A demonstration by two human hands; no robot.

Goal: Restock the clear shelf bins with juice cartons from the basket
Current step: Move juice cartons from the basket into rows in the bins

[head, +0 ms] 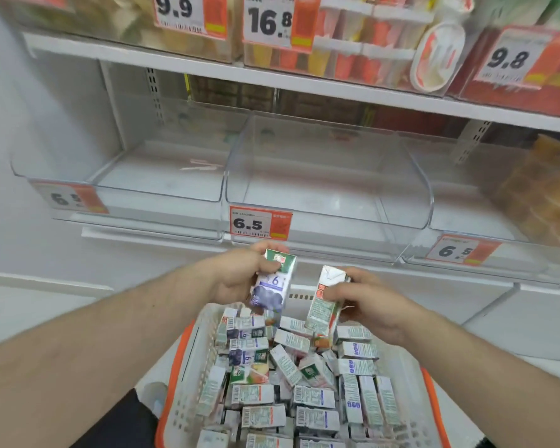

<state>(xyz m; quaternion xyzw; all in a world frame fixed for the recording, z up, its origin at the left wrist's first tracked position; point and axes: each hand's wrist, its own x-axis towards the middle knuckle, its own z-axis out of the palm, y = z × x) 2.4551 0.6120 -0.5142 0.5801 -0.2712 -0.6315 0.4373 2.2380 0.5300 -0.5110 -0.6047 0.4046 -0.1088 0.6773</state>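
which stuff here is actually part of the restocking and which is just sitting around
Part of the job:
left hand gripping a blueberry carton
right hand gripping a second carton
basket of cartons
clear bins

Just there:
upper shelf goods
bagged orange product, far right

White shelf [149,236] carries three clear bins [328,176] side by side (price-tagged).
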